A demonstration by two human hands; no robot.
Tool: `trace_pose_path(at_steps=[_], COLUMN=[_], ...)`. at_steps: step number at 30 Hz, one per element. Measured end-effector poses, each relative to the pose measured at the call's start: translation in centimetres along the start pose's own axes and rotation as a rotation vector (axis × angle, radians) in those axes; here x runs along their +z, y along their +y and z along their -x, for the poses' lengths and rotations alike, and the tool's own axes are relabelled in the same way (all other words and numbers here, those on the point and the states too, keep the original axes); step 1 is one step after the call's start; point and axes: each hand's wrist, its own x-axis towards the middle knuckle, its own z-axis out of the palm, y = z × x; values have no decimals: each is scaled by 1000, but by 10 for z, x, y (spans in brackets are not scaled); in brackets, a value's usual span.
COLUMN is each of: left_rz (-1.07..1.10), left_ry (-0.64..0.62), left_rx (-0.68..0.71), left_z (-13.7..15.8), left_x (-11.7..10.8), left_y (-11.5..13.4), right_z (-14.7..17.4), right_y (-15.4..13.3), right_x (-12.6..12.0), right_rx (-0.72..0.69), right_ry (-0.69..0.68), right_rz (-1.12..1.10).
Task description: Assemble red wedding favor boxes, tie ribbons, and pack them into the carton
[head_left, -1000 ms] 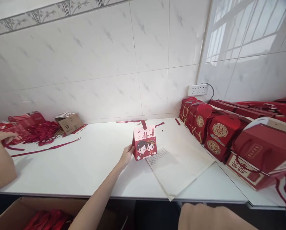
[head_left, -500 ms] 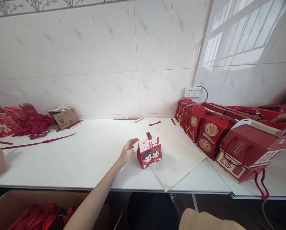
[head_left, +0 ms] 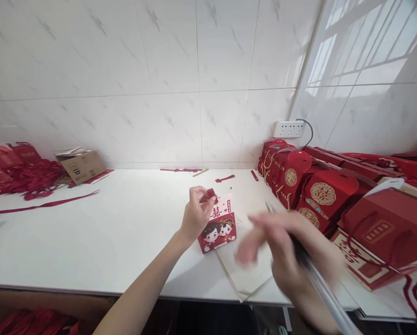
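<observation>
A small red and pink wedding favor box (head_left: 219,232), printed with two cartoon figures, stands on the white table. My left hand (head_left: 198,211) pinches the dark red ribbon tab (head_left: 211,193) at the top of this box. In the air to the right, smeared by motion, my right hand (head_left: 285,246) holds what looks like a pen (head_left: 320,279) with a silver barrel and a dark grip. Its tip points up and left, apart from the box. Beneath the hand lie sheets of pale paper (head_left: 236,274).
Red gift boxes (head_left: 299,172) line the right side, with a larger corded box (head_left: 386,228) nearest. A heap of dark red ribbon (head_left: 34,179) and a brown cardboard box (head_left: 83,166) sit at the left. Ribbon scraps (head_left: 225,178) lie near the wall.
My left hand has moved from beside the box to its top tab and closed on it. My right hand has come up into view with the pen. The view has shifted slightly.
</observation>
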Motion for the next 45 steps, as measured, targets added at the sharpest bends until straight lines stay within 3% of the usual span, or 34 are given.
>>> trace_pose_path(at_steps=[2, 6, 10, 19, 33, 39, 45], left_rz=[33, -48, -84, 14, -146, -134, -81], left_ry=[-31, -99, -91, -115, -100, -137, -175], left_rx=[75, 338, 434, 405, 503, 572, 543], left_z=[-10, -25, -20, -3, -4, -4, -4], left_x=[2, 6, 10, 5, 3, 2, 3], left_y=[-14, -27, -26, -22, -21, -19, -19], right_z=[-42, -82, -67, -55, -54, -52, -52], right_y=[34, 100, 129, 117, 115, 115, 116], right_x=[12, 32, 43, 45, 49, 47, 48], right_rx=[-161, -363, -367, -466, -490, -481, -493], right_ry=[210, 133, 73, 109, 183, 186, 193], right_rz=[-18, 127, 127, 169, 213, 221, 224])
